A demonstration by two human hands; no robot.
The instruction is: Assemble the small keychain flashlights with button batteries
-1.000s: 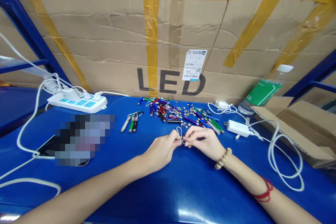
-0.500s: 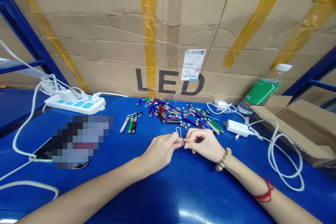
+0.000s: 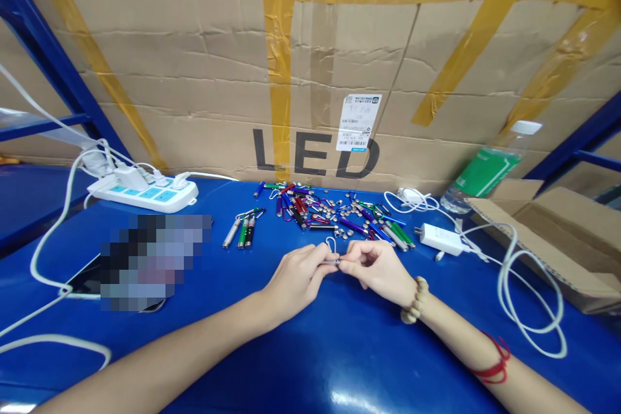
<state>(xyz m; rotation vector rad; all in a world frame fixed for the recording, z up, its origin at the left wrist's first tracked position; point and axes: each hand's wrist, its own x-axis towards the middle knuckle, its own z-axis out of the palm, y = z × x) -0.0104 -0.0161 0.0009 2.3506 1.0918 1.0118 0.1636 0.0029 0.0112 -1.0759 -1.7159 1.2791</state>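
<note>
In the middle of the head view, my left hand (image 3: 298,275) is closed around a slim silver-grey mini flashlight (image 3: 330,262). Its wire carabiner clip (image 3: 330,243) sticks up above my fingertips. My right hand (image 3: 376,270) pinches at the flashlight's right end, thumb and index finger together. A tiny dark metal part shows there, too small to name. Beyond both hands lies a loose pile of coloured mini flashlights (image 3: 350,226) with clips, mixed with small round button cells (image 3: 345,212). To the left, a silver, a green and a black flashlight (image 3: 250,233) lie side by side.
A white power strip (image 3: 145,193) and a phone (image 3: 87,278), partly pixelated, are on the left. On the right are a white charger (image 3: 440,239) with looped cable, a green-labelled bottle (image 3: 485,171) and an open carton (image 3: 557,246). A large taped box (image 3: 204,77) stands behind.
My right fingers have shifted slightly at the flashlight's end, and its dark metal part shows less now. My left hand keeps its hold. The camera view has swayed a little.
</note>
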